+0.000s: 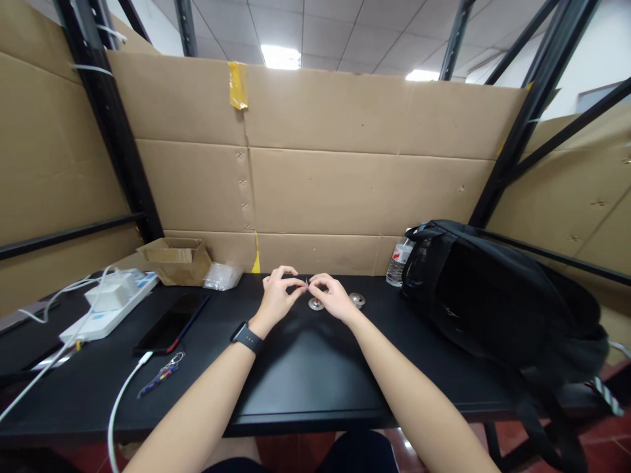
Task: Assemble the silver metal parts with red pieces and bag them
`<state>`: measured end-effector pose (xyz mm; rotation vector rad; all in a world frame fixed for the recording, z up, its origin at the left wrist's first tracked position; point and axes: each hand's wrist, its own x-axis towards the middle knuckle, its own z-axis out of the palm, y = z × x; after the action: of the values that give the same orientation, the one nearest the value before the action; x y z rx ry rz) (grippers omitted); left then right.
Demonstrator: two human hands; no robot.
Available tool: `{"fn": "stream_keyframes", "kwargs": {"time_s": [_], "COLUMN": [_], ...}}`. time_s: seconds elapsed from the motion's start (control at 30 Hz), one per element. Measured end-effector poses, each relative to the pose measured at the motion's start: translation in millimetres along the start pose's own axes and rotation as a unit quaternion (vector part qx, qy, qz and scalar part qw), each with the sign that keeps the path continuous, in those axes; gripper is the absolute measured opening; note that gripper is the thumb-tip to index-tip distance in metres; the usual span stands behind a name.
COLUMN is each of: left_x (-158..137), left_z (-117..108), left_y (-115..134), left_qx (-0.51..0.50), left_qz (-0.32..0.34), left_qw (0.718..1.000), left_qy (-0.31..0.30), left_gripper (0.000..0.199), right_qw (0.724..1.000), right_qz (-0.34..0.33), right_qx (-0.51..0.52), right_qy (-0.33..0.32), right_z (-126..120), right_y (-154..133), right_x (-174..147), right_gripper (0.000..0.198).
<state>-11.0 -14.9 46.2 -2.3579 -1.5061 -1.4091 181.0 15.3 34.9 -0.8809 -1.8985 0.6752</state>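
My left hand [282, 294] and my right hand [329, 293] meet over the far middle of the black table. Thumb and forefinger of each are pinched together, holding between them a thin small piece [306, 284] with a bit of red by the left fingertips. It is too small to name. A small clear round disc [316, 304] lies on the table just below the fingertips. Another clear round disc [357, 300] rests right of my right hand, close to its wrist. A dark watch [246, 337] is on my left wrist.
On the left are a power strip [111, 309], a phone [172, 323], a white cable [119, 393] and a keychain [162, 376]. An open cardboard box [178, 268] and a plastic bag [223, 276] stand behind. A water bottle [397, 264] and black backpack [497, 315] occupy the right.
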Motion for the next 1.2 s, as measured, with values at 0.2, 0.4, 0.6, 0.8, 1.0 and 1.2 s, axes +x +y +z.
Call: {"fn": "stream_keyframes", "kwargs": {"time_s": [0.2, 0.4, 0.6, 0.8, 1.0, 1.2], "left_x": [1.9, -4.5, -6.2, -2.8, 8.8, 0.7], "left_z": [-5.9, 2.3, 8.2, 2.2, -32.6, -61.4], "left_y": [-0.3, -8.1, -13.4, -16.9, -63.4, -132.7], "left_qx": [-0.054, 0.022, 0.049, 0.039, 0.145, 0.183], "left_qz": [0.011, 0.035, 0.023, 0.018, -0.188, -0.410], "left_qw": [0.998, 0.985, 0.979, 0.972, 0.969, 0.884], "left_qy": [-0.039, -0.166, -0.195, -0.231, 0.074, 0.131], "left_gripper": [0.037, 0.021, 0.015, 0.020, 0.034, 0.045], "right_qw": [0.996, 0.994, 0.989, 0.979, 0.971, 0.979], "right_qz": [0.023, 0.027, 0.009, 0.007, 0.031, 0.005], "right_qx": [-0.086, -0.098, -0.141, -0.171, -0.183, -0.177], "right_qy": [-0.015, -0.034, -0.052, -0.106, -0.148, -0.099], "right_z": [-0.9, -3.4, -5.0, -5.3, -0.5, -5.9], "right_y": [2.0, -4.0, -1.6, 2.1, 1.6, 1.4], "right_x": [0.4, -1.7, -2.0, -3.8, -7.8, -7.8], "right_gripper": [0.013, 0.009, 0.008, 0.010, 0.010, 0.009]}}
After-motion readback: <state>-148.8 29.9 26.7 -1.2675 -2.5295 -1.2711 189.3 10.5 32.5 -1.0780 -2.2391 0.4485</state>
